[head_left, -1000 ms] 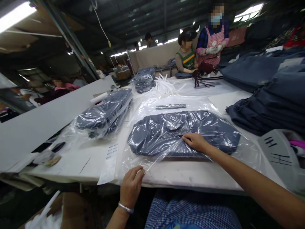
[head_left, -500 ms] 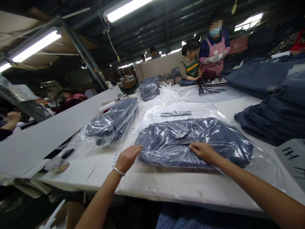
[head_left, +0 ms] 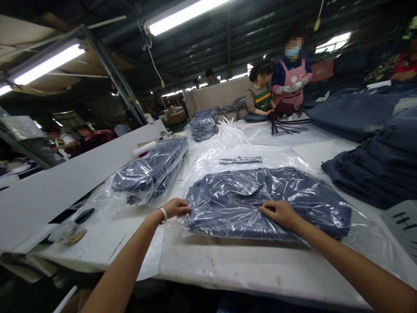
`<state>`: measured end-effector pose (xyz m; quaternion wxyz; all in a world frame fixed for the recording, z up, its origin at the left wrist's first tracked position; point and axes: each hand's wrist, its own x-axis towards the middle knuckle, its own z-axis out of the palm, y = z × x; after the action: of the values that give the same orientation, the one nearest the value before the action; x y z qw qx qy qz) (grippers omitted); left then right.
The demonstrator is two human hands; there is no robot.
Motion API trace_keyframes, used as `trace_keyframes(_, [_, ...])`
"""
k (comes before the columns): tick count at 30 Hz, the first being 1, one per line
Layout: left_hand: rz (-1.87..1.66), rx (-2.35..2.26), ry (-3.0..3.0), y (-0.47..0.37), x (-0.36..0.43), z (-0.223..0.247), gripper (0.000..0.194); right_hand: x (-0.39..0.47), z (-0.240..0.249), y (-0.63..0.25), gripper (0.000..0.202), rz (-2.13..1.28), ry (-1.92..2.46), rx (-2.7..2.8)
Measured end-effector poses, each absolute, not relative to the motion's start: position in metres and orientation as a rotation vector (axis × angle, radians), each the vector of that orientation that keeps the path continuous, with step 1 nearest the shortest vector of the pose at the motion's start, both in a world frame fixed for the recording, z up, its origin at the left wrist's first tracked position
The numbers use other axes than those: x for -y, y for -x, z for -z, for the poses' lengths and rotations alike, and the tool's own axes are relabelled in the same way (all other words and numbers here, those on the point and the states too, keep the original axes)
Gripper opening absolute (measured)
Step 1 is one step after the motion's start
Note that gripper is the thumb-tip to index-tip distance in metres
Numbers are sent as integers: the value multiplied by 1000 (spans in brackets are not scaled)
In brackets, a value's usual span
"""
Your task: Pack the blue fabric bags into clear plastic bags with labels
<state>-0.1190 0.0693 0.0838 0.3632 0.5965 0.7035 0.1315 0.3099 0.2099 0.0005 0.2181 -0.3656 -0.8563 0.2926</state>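
A dark blue folded garment in a clear plastic bag lies across the white table in front of me. At the bag's left edge, my left hand pinches the plastic; a silvery bracelet circles that wrist. My right hand has its fingers closed on the film near the middle of the garment. Beyond the garment, a dark strip lies on or under clear plastic. Loose film spreads out to the right of the bag.
Bagged dark garments are stacked at left, with another bagged pile farther back. White strips lie beyond. Dark fabric piles and a marked grey piece sit at right. Two people are across the table.
My left hand has moved slightly left, its fingers now pinching at the bag's edge, and the plastic looks pulled tauter. My right hand stays at nearly the same place on the bag.
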Motion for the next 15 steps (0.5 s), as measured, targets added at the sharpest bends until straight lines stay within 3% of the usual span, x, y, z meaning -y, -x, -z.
trace_keyframes(8, [-294, -1943, -1627, 109, -35, -126, 37, -207, -2, -309, 37, -771, 1026, 2384])
trace_keyframes(15, [-509, -2450, -1786, 77, -20, -100, 37, -205, -3, -308, 35, -725, 1064, 2397])
